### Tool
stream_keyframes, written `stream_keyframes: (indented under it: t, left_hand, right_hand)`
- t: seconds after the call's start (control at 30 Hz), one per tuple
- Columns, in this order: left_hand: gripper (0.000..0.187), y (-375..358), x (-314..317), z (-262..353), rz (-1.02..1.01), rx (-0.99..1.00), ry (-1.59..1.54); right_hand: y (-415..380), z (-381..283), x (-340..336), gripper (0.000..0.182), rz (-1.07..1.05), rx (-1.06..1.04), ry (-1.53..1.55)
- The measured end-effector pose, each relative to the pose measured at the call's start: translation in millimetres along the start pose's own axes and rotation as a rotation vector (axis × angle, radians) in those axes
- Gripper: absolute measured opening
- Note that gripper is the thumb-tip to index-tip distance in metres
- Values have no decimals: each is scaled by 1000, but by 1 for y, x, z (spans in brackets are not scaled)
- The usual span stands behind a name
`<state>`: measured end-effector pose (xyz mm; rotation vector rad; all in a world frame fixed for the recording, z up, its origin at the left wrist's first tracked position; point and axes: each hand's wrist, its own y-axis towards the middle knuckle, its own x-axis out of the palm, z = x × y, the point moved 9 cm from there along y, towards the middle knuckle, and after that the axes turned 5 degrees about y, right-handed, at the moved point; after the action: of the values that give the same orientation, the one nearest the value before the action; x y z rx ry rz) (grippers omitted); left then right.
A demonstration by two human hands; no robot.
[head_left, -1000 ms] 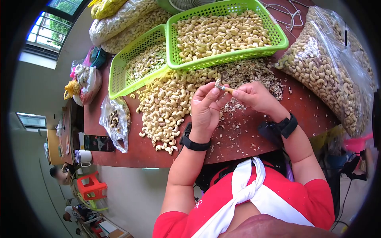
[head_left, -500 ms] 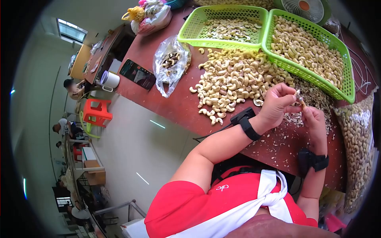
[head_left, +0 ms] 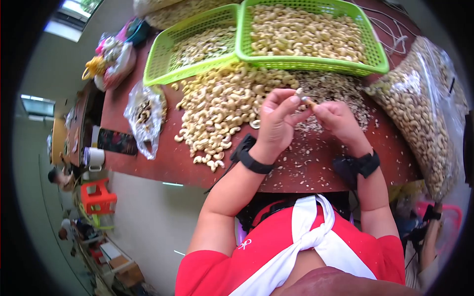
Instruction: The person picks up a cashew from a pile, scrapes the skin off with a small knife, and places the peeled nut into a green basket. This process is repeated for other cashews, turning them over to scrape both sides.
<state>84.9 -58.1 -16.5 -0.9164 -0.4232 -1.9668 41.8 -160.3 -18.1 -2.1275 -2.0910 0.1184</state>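
My left hand [head_left: 278, 121] is closed in a pinch on a small pale piece that looks like a cashew nut [head_left: 299, 92], at its thumb tip. My right hand [head_left: 338, 121] is closed around a thin brown-handled tool [head_left: 310, 102], whose tip meets the nut between the two hands; most of the tool is hidden by the fingers. Both hands are above the table, over a heap of skin flakes [head_left: 335, 86]. Left of them lies a large pile of loose cashew nuts [head_left: 217, 108].
Two green baskets hold cashews: a fuller one [head_left: 316, 61] and a left one [head_left: 158, 74]. A big clear bag of cashews [head_left: 419, 113] leans at the table's right. Leftward are a small plastic bag [head_left: 148, 133], a phone [head_left: 117, 141], a white mug [head_left: 94, 157] and a red stool [head_left: 98, 197].
The camera view has turned, so the table now lies straighter ahead and the cashew bag shows more fully. Both hands stay together at the nut, keeping their grips.
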Motion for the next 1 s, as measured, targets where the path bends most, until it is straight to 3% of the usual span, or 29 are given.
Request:
stream_keyframes:
  t: [0.67, 0.87, 1.0]
  left_hand:
    - [9, 1, -3, 7, 7, 79, 95]
    - [8, 0, 1, 5, -26, 110, -2]
    - [9, 0, -10, -1, 102, 34, -23]
  right_hand:
    - [3, 2, 3, 33, -17, -7, -65]
    - [3, 2, -3, 34, 40, -24, -78]
    - [3, 1, -4, 35, 18, -20, -93]
